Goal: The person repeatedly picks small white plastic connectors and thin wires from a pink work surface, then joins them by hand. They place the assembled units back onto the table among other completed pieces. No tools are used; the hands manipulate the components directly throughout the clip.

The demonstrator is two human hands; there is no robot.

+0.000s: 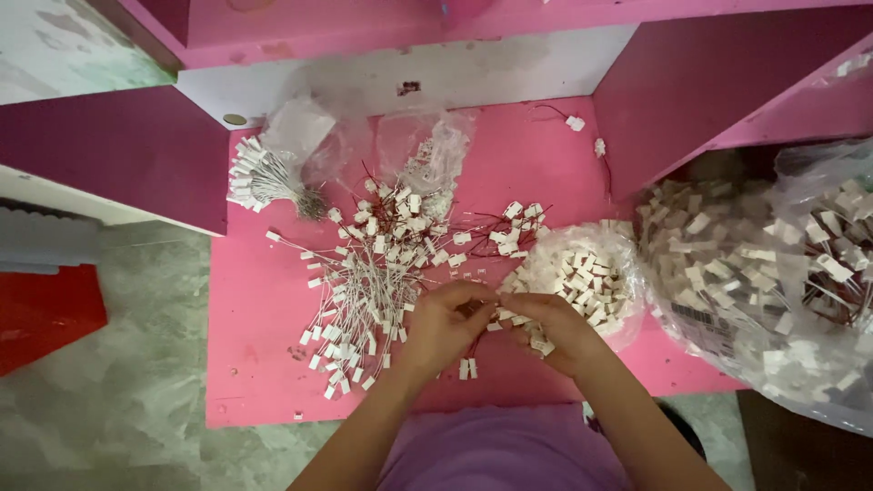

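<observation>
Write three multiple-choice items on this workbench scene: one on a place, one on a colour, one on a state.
1. Where does the bundled bunch of white-tipped wires lie?
A. upper left of the pink tabletop
B. in the big bag at right
C. on the floor

2. What colour is the tabletop?
A. green
B. pink
C. black

3. How are the two hands?
A. resting apart
B. together, pinching small white connectors
C. off the table

Key: 1 A, the bunch sits by the table's upper left corner. 2 B, the bare surface is pink. 3 B, the left hand and right hand meet, fingers closed on small parts.
</observation>
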